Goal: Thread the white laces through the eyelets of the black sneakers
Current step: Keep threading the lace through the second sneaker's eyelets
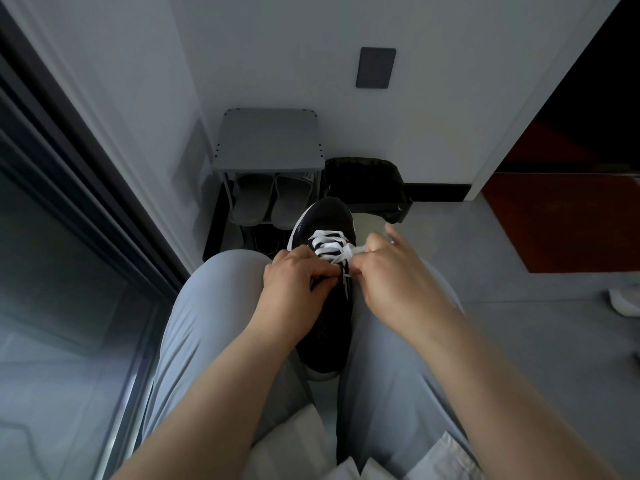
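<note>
A black sneaker (325, 216) lies lengthwise between the person's thighs, which are clothed in pale grey trousers (214, 306), toe pointing away and heel toward the body. A white lace (327, 242) crosses in several rows through the front eyelets, while the eyelets nearer the ankle are hidden by the hands. The left hand (294, 275) has its fingers curled round the sneaker's left edge at the eyelet row, fingertips meeting at the lace there. The right hand (384, 268) pinches a loose strand of the lace between thumb and forefinger, just to the right of the tongue, with its other fingers spread outward. On the floor beyond the toe stands a grey shoe rack (268, 140) holding a pair of grey slippers (270, 202), with a black bin (367, 181) beside it
</note>
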Action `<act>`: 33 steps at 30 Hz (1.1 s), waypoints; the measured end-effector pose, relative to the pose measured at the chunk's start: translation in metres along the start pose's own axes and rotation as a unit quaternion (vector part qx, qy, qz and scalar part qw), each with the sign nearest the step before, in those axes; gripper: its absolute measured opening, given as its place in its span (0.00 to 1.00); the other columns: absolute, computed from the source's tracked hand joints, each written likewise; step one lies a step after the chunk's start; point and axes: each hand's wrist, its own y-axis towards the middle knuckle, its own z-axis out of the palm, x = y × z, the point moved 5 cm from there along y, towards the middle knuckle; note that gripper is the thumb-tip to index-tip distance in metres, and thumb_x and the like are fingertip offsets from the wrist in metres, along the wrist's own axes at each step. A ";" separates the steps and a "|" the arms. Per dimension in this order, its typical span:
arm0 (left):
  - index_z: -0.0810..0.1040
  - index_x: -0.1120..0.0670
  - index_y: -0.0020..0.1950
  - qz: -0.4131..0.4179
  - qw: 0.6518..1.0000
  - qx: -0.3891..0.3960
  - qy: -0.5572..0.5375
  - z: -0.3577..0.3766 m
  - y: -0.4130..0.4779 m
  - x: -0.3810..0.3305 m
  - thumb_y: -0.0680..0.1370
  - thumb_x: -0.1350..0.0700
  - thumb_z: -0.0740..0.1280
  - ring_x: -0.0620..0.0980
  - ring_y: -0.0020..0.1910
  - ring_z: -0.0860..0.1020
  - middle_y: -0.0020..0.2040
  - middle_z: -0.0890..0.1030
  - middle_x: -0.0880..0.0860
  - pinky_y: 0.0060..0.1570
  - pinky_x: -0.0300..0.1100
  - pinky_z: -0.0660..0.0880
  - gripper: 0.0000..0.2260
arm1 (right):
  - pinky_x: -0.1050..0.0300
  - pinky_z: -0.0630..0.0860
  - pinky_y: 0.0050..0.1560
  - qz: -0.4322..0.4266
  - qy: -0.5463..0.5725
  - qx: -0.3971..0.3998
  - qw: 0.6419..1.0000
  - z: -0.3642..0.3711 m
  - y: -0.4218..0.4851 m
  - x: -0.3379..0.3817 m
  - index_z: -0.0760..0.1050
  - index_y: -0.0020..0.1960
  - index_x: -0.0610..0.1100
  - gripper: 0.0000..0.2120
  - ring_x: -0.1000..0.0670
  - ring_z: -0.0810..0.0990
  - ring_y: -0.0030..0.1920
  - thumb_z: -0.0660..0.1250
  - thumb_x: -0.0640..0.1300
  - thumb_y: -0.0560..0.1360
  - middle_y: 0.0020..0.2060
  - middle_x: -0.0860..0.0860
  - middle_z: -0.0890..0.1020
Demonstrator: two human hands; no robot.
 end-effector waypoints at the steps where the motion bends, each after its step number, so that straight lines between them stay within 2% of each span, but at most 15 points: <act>1: 0.84 0.48 0.48 0.005 1.000 -0.002 -0.004 0.000 0.000 -0.001 0.73 0.58 0.70 0.53 0.50 0.72 0.41 0.76 0.46 0.54 0.52 0.69 0.08 | 0.39 0.73 0.57 -0.019 0.000 -0.014 1.000 -0.002 0.000 0.002 0.75 0.24 0.43 0.11 0.47 0.70 0.21 0.68 0.29 0.58 0.25 0.50 0.63; 3: 0.84 0.47 0.47 0.015 1.000 -0.005 -0.008 0.000 0.001 -0.001 0.73 0.58 0.71 0.52 0.48 0.72 0.38 0.73 0.43 0.53 0.53 0.69 0.08 | 0.36 0.75 0.55 -0.044 -0.010 -0.038 0.998 -0.010 0.003 0.010 0.71 0.22 0.42 0.12 0.47 0.63 0.20 0.56 0.30 0.59 0.28 0.50 0.59; 4: 0.84 0.47 0.46 0.020 1.000 -0.006 -0.009 0.000 0.000 -0.001 0.72 0.58 0.71 0.51 0.47 0.71 0.36 0.72 0.42 0.53 0.53 0.69 0.07 | 0.36 0.72 0.59 -0.051 -0.018 -0.022 0.998 -0.012 0.006 0.012 0.72 0.24 0.41 0.12 0.48 0.61 0.23 0.54 0.30 0.59 0.30 0.50 0.59; 6: 0.85 0.47 0.45 0.027 0.999 -0.013 -0.013 0.000 0.000 -0.001 0.72 0.59 0.71 0.51 0.46 0.71 0.36 0.71 0.41 0.52 0.53 0.69 0.07 | 0.43 0.52 0.73 -0.066 -0.054 0.057 0.995 -0.008 0.009 0.013 0.78 0.39 0.38 0.15 0.47 0.65 0.34 0.54 0.28 0.68 0.36 0.47 0.63; 7: 0.84 0.48 0.45 0.026 0.999 -0.017 -0.014 0.000 0.001 -0.001 0.72 0.59 0.71 0.51 0.46 0.72 0.36 0.71 0.41 0.52 0.52 0.69 0.07 | 0.49 0.43 0.74 -0.062 -0.051 0.089 0.993 -0.003 0.009 0.009 0.78 0.47 0.39 0.15 0.46 0.69 0.39 0.54 0.30 0.72 0.40 0.47 0.63; 8: 0.84 0.48 0.46 0.020 1.000 -0.019 -0.009 0.000 0.002 -0.001 0.72 0.58 0.71 0.52 0.48 0.72 0.37 0.71 0.42 0.52 0.49 0.68 0.07 | 0.52 0.39 0.74 -0.045 -0.038 0.105 0.993 0.001 0.009 0.004 0.78 0.51 0.41 0.14 0.45 0.72 0.44 0.54 0.33 0.75 0.41 0.48 0.64; 10: 0.83 0.47 0.50 -0.003 1.000 -0.008 0.029 0.002 0.003 -0.001 0.74 0.55 0.69 0.51 0.52 0.71 0.43 0.72 0.42 0.50 0.42 0.60 0.07 | 0.55 0.42 0.73 0.012 0.016 0.096 0.995 0.005 0.008 -0.005 0.79 0.52 0.45 0.12 0.46 0.74 0.50 0.58 0.39 0.78 0.43 0.49 0.69; 12: 0.81 0.45 0.54 -0.019 0.997 0.019 0.078 0.006 0.005 -0.001 0.76 0.52 0.66 0.49 0.55 0.68 0.48 0.71 0.44 0.47 0.38 0.55 0.08 | 0.54 0.47 0.73 0.059 0.093 0.081 0.991 0.006 0.006 -0.014 0.79 0.53 0.50 0.08 0.50 0.73 0.49 0.63 0.44 0.77 0.46 0.50 0.76; 14: 0.80 0.45 0.54 -0.020 0.995 0.038 0.095 0.007 0.006 -0.002 0.76 0.51 0.65 0.49 0.56 0.67 0.49 0.70 0.44 0.47 0.38 0.54 0.08 | 0.55 0.44 0.73 0.084 0.136 0.054 0.986 0.004 0.003 -0.023 0.79 0.51 0.51 0.06 0.52 0.76 0.49 0.67 0.48 0.75 0.45 0.54 0.77; 19: 0.81 0.53 0.51 0.001 0.996 0.034 0.085 0.005 0.006 0.000 0.75 0.57 0.66 0.53 0.54 0.69 0.52 0.74 0.50 0.51 0.40 0.64 0.06 | 0.54 0.39 0.72 0.112 0.123 0.049 0.985 0.004 -0.001 -0.024 0.78 0.47 0.51 0.06 0.53 0.77 0.50 0.64 0.50 0.77 0.47 0.56 0.75; 23: 0.80 0.56 0.48 0.008 0.997 0.032 0.071 0.004 0.004 0.003 0.75 0.62 0.65 0.53 0.51 0.69 0.50 0.73 0.52 0.45 0.34 0.60 0.05 | 0.56 0.37 0.70 0.100 0.094 0.052 0.989 0.012 -0.001 -0.021 0.77 0.50 0.51 0.08 0.51 0.72 0.57 0.61 0.52 0.78 0.51 0.54 0.76; 27: 0.80 0.57 0.51 0.016 0.997 0.039 0.070 0.007 0.005 0.002 0.76 0.62 0.65 0.54 0.53 0.69 0.52 0.72 0.53 0.47 0.33 0.60 0.07 | 0.55 0.39 0.69 0.077 0.065 0.033 0.994 0.013 0.000 -0.017 0.77 0.52 0.48 0.10 0.48 0.71 0.59 0.60 0.51 0.79 0.52 0.52 0.77; 30: 0.80 0.55 0.56 0.017 0.997 0.037 0.071 0.007 0.006 0.002 0.76 0.63 0.64 0.54 0.55 0.69 0.54 0.71 0.53 0.50 0.32 0.61 0.11 | 0.44 0.51 0.71 0.053 0.050 0.015 0.997 0.018 0.000 -0.009 0.80 0.47 0.42 0.07 0.41 0.77 0.52 0.67 0.46 0.75 0.43 0.45 0.80; 32: 0.81 0.55 0.55 0.019 0.997 0.029 0.069 0.006 0.007 0.003 0.75 0.63 0.65 0.54 0.55 0.70 0.52 0.72 0.52 0.50 0.33 0.62 0.11 | 0.38 0.63 0.65 0.049 0.048 -0.019 0.997 0.021 0.001 -0.007 0.80 0.39 0.43 0.04 0.40 0.80 0.42 0.74 0.42 0.69 0.35 0.46 0.80; 33: 0.81 0.55 0.54 0.020 0.997 0.027 0.067 0.006 0.008 0.004 0.75 0.63 0.65 0.54 0.54 0.70 0.50 0.71 0.52 0.50 0.34 0.62 0.11 | 0.38 0.65 0.64 0.047 0.042 -0.036 0.997 0.020 0.001 -0.007 0.80 0.38 0.43 0.04 0.41 0.80 0.41 0.75 0.42 0.67 0.34 0.47 0.80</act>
